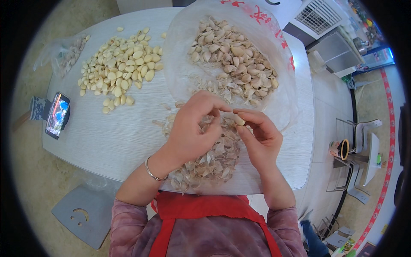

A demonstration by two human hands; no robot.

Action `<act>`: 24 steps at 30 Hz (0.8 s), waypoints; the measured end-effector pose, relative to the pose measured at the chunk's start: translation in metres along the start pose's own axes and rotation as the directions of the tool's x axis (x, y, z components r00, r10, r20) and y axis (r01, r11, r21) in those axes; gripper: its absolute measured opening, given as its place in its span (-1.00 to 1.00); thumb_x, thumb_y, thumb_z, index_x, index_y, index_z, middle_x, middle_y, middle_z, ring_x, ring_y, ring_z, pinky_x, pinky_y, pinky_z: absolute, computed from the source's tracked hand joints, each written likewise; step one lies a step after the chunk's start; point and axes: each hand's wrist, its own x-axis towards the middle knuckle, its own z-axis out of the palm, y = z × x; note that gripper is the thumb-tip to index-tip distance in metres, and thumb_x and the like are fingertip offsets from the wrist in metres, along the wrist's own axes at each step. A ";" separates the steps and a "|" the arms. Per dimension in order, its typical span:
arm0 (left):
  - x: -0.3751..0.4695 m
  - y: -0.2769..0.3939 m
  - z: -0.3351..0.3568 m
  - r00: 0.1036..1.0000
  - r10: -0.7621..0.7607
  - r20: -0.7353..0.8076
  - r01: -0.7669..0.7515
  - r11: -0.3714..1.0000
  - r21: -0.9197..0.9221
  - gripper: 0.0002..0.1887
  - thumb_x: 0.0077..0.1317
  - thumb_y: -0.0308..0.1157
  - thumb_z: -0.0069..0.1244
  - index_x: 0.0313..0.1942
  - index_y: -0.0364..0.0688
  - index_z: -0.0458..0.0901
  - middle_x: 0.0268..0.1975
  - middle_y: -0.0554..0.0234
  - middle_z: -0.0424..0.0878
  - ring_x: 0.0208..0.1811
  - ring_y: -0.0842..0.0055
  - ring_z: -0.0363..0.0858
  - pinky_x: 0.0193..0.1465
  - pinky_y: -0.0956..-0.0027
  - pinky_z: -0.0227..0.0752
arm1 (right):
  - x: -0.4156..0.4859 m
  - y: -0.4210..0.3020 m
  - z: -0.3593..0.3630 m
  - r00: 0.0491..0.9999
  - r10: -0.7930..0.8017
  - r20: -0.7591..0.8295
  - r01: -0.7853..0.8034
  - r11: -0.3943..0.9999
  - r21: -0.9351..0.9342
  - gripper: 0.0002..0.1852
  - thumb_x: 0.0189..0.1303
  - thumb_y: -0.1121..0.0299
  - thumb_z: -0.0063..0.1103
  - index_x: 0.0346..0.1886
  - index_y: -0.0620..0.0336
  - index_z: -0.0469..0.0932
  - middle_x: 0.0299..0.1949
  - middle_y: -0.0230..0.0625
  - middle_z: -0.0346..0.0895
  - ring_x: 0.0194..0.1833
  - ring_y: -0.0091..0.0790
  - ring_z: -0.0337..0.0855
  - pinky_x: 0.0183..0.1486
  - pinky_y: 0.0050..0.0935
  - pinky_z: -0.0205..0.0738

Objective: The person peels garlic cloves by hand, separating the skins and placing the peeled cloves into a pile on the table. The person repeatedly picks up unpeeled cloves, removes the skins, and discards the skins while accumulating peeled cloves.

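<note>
In my right hand (263, 138) a garlic clove (239, 120) is pinched between thumb and fingertips, its pale flesh partly showing. My left hand (196, 128) hovers just left of it, thumb and forefinger apart, nothing seen between them. The forefinger tip comes close to the clove; whether it touches is unclear. Under both hands lies a heap of papery garlic skins (212, 163) at the table's near edge. Beyond them, unpeeled cloves (237, 57) fill an open clear plastic bag (178, 45). Peeled cloves (122, 61) form a pile to the left.
The pale table (125, 141) has rounded edges. A lit phone (57, 115) stands on a holder at its left side. Behind it lies a smaller plastic bag (69, 54) of garlic. A grey chair (83, 215) stands at lower left; more chairs (362, 131) are off to the right.
</note>
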 end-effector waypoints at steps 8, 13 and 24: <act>0.000 -0.001 0.000 0.995 0.047 0.084 -0.043 0.998 -0.048 -0.76 0.14 -0.58 0.20 -0.16 -0.19 0.70 -0.15 0.20 0.57 -0.17 0.45 0.61 -0.13 0.43 0.52 | 0.002 -0.001 0.001 0.983 -0.175 0.062 0.185 0.945 -0.269 -0.71 0.11 0.70 0.25 -0.07 0.30 0.65 -0.03 -0.17 0.66 0.00 -0.28 0.65 0.03 -0.39 0.53; 0.001 0.002 -0.001 0.996 0.006 0.092 -0.001 0.999 -0.053 -0.77 0.12 -0.56 0.23 -0.18 -0.18 0.70 -0.16 0.22 0.58 -0.17 0.46 0.61 -0.14 0.44 0.52 | 0.003 -0.003 0.000 0.974 -0.203 0.100 0.227 0.893 -0.388 -0.66 0.08 0.73 0.23 -0.03 0.28 0.63 -0.04 -0.15 0.67 -0.07 -0.28 0.68 -0.03 -0.43 0.54; 0.000 -0.008 0.002 0.990 0.129 0.060 -0.126 0.991 -0.047 -0.84 0.04 -0.61 0.29 -0.39 -0.19 0.68 -0.28 0.30 0.62 -0.24 0.53 0.60 -0.22 0.48 0.45 | 0.006 0.002 -0.003 0.962 -0.236 0.140 0.267 0.922 -0.280 -0.66 0.16 0.73 0.20 0.02 0.29 0.61 -0.06 -0.23 0.66 -0.10 -0.42 0.67 -0.03 -0.51 0.54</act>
